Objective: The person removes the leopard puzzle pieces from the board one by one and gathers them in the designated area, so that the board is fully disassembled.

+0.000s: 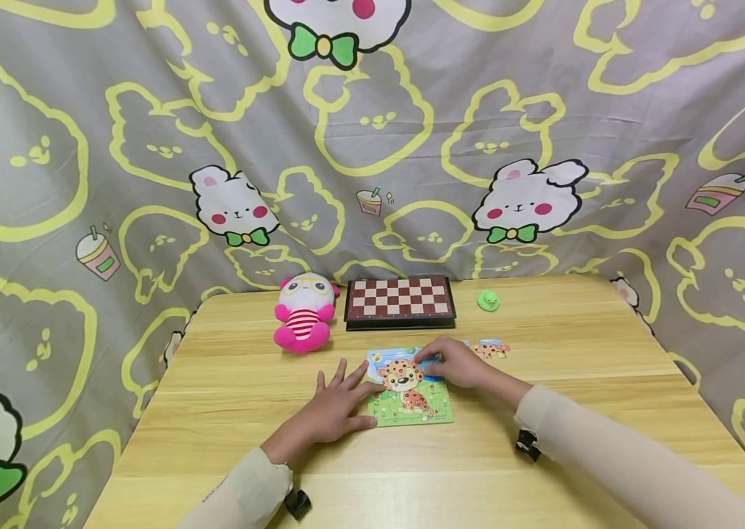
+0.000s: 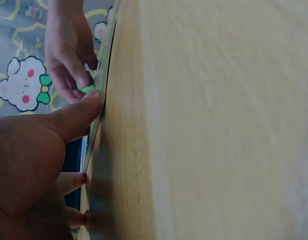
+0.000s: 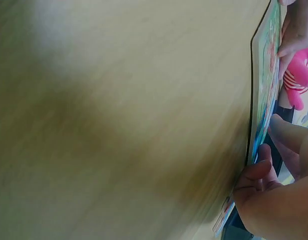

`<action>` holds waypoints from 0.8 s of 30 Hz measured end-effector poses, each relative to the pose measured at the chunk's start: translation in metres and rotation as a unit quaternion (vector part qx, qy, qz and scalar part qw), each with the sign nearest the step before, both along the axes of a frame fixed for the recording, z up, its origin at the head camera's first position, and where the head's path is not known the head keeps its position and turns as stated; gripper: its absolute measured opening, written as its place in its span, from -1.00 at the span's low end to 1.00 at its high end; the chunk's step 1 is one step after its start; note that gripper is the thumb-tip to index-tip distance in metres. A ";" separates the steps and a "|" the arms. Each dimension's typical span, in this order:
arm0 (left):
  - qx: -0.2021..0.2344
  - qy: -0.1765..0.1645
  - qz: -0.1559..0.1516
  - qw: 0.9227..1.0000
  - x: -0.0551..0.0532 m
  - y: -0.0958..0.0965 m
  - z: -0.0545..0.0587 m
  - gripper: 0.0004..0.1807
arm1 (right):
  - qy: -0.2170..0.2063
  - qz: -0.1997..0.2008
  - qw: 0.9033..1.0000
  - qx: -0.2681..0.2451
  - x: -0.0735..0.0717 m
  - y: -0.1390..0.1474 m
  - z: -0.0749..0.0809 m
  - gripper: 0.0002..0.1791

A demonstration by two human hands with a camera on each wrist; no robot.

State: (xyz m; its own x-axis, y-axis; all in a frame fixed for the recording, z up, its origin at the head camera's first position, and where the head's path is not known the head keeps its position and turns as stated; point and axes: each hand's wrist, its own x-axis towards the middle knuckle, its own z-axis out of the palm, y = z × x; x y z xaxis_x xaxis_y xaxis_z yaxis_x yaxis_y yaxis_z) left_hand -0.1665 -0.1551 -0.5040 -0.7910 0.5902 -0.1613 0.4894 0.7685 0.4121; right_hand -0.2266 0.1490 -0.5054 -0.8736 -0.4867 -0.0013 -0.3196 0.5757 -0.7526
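A jigsaw puzzle [image 1: 410, 400] of a spotted cub on green grass lies flat on the table, seen nearly edge-on in both wrist views. My left hand [image 1: 331, 406] rests at its left side with fingers spread; the thumb and index finger touch the board. At the puzzle's upper right, my right hand [image 1: 457, 362] has bent fingertips on the picture. No piece shows between its thumb and fingers, and part of that corner is hidden under it. Loose puzzle pieces [image 1: 493, 350] with spotted print lie just beyond the right hand, partly covered by it.
Behind the puzzle sits a folded checkered game board [image 1: 400, 300]. A pink and white plush toy [image 1: 304, 314] stands left of it, and a small green duck toy [image 1: 488, 300] is to its right. A patterned curtain [image 1: 372, 147] hangs along the wooden table's [image 1: 372, 492] back edge.
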 end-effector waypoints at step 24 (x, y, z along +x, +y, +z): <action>0.000 0.004 0.001 1.000 -0.001 -0.001 -0.002 -0.36 | -0.010 -0.019 0.999 0.040 -0.001 -0.014 0.000 -0.83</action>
State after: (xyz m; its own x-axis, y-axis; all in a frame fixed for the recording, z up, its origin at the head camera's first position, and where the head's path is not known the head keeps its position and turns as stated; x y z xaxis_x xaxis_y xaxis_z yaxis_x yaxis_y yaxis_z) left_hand -0.1673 -0.1558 -0.5065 -0.7936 0.5886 -0.1543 0.4912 0.7693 0.4086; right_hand -0.2275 0.1355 -0.5051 -0.8910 -0.4504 -0.0572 -0.2811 0.6461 -0.7096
